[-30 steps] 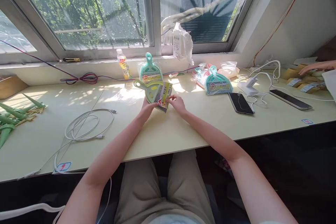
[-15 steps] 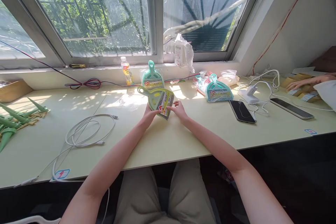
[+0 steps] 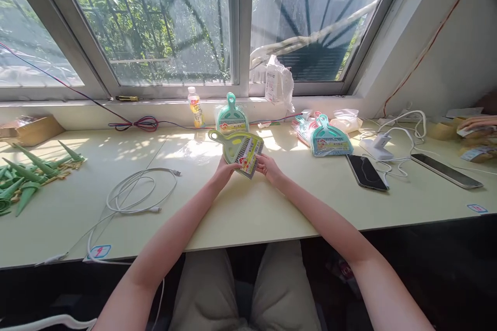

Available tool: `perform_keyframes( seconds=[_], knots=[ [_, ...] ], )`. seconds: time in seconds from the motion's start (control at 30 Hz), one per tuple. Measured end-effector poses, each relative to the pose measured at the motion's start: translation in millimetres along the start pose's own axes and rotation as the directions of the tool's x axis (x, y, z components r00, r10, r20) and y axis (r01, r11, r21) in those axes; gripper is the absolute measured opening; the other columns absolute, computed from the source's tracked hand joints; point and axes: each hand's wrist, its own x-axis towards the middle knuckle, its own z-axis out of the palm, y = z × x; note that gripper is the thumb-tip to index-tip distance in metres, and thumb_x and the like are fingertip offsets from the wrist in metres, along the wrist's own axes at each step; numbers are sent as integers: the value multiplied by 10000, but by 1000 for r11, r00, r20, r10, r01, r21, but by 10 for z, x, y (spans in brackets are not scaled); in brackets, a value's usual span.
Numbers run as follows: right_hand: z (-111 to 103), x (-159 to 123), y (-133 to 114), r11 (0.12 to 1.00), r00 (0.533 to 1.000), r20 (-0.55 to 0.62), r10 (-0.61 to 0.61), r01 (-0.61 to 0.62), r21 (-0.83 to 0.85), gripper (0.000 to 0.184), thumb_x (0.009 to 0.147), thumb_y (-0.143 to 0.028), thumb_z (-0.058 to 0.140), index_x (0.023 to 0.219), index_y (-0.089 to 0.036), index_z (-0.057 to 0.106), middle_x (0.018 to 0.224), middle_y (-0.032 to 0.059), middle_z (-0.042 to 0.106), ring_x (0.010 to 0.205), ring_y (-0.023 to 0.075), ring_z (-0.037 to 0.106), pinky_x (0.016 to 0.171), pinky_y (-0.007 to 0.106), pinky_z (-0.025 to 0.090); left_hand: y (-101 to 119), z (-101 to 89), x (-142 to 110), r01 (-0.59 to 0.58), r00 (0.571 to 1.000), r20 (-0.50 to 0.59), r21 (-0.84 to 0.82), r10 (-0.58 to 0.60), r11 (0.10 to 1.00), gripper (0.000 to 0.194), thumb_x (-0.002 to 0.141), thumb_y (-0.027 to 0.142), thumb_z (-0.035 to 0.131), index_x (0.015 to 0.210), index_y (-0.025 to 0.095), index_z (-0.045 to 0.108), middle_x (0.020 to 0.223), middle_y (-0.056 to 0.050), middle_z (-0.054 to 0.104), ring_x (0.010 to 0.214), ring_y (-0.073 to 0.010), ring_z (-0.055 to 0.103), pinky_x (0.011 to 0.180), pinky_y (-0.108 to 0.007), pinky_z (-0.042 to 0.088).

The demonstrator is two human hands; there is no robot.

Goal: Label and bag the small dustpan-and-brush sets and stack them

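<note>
A yellow-green mini dustpan and brush set [image 3: 233, 146] with a printed label is held tilted above the table, its looped handle pointing up and left. My left hand [image 3: 224, 171] grips its lower left side, thumb across the front. At the lower right edge my right hand [image 3: 268, 167] has its fingers closed against the set, partly behind it. Just beyond stands a teal dustpan set [image 3: 232, 115] in clear wrap, upright against the wall under the window. Another wrapped teal dustpan set [image 3: 331, 139] rests to the right, with reddish ones behind it.
A coiled white cable [image 3: 116, 199] and green pointed leaf-like pieces [image 3: 34, 173] lie at left. A drink bottle [image 3: 195, 107] stands at the back. To the right are a black phone [image 3: 367, 172], a second phone [image 3: 446, 170], a white charger [image 3: 376, 146] and another person's hand [image 3: 479, 122].
My view has shifted slightly, so the scene sits further right. My right hand's fingers have moved from the label's front to the set's right edge. The other person's hand has lifted a packet.
</note>
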Motion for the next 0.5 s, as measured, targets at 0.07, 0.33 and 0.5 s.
perform_keyframes(
  seconds=[0.07, 0.33, 0.5],
  knots=[
    [1, -19, 1, 1000, 1000, -3, -10, 10, -1, 164, 841, -195, 672, 1001, -188, 634, 953, 52, 761, 792, 163, 739, 794, 290, 605, 12, -1, -3, 5, 1000, 14, -6, -5, 1000, 706, 531, 127, 812, 1199, 167, 585, 1196, -118, 675, 1188, -343, 586, 1037, -520, 441],
    [-16, -24, -28, 998, 996, -63, -62, 64, 27, 200, 757, -121, 731, 934, -170, 653, 920, 56, 758, 823, 186, 739, 871, 335, 612, 52, -50, 87, 58, 998, 8, 11, -58, 998, 584, 724, 412, 778, 1233, 225, 562, 1284, -113, 611, 1169, -300, 597, 987, -467, 483],
    [-134, 33, -108, 993, 984, -139, -108, 113, 31, 214, 734, -131, 753, 911, -177, 641, 910, 51, 757, 869, 206, 740, 895, 357, 616, 218, -404, 217, -139, 861, -381, 461, 337, 876, 407, 854, 432, 618, 1217, 254, 568, 1357, -130, 478, 1166, -278, 555, 997, -464, 462]
  ],
)
